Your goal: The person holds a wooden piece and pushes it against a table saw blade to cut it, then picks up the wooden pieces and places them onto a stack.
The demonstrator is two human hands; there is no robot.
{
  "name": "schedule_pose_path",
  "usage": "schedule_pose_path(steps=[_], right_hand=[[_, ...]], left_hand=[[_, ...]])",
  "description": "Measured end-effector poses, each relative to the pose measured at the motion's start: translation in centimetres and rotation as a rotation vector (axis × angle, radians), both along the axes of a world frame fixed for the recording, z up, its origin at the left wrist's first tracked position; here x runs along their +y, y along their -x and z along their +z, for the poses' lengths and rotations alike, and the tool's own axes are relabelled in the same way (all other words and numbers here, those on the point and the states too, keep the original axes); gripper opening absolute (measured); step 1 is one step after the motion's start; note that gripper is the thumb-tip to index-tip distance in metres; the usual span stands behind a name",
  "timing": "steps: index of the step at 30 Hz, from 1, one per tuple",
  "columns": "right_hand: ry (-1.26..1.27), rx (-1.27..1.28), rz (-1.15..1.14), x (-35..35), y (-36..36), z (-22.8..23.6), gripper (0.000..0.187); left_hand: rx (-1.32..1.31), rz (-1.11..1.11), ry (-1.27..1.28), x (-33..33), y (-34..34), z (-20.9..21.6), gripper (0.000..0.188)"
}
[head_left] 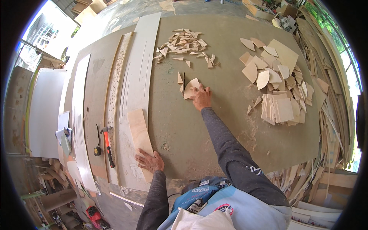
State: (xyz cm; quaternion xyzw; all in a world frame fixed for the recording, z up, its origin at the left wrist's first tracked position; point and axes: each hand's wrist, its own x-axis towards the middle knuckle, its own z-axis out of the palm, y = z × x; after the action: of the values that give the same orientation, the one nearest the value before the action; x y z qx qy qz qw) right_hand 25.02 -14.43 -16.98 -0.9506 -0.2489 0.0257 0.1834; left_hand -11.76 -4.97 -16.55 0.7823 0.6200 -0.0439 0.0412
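Observation:
My right hand (202, 98) has its bent fingers on a fan-shaped plywood piece (190, 90) lying flat on the brown tabletop (184, 138). Along that piece's left side runs a thin dark upright line, which looks like a saw blade or its slot (184, 79). Small triangular offcuts (180, 78) lie just left of it. My left hand (151, 161) rests with spread fingers on a light plywood strip (138, 126), laid over a long white board (134, 76).
Thin wedge offcuts (186, 41) are heaped at the far middle. Quarter-round and square plywood pieces (278, 107) pile up on the right. A red-handled hammer (107, 147) and tape measure (97, 150) lie left. Stacked boards (326, 88) line the right edge.

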Motion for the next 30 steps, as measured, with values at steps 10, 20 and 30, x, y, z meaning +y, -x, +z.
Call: schedule_pose_path(steps=[10, 20, 30], right_hand=[[-0.08, -0.059, -0.048, 0.4, 0.0, -0.9, 0.042], [-0.087, -0.056, -0.101, 1.2, -0.1, -1.4, 0.046], [-0.134, -0.016, -0.135, 1.4, -0.2, -1.1, 0.049]], left_hand=[[0.0, -0.002, -0.022, -0.1, -0.2, 0.1, 0.091], [-0.009, -0.004, -0.013, 0.0, 0.0, 0.1, 0.094], [0.005, -0.006, -0.035, -0.3, 0.1, 0.1, 0.094]])
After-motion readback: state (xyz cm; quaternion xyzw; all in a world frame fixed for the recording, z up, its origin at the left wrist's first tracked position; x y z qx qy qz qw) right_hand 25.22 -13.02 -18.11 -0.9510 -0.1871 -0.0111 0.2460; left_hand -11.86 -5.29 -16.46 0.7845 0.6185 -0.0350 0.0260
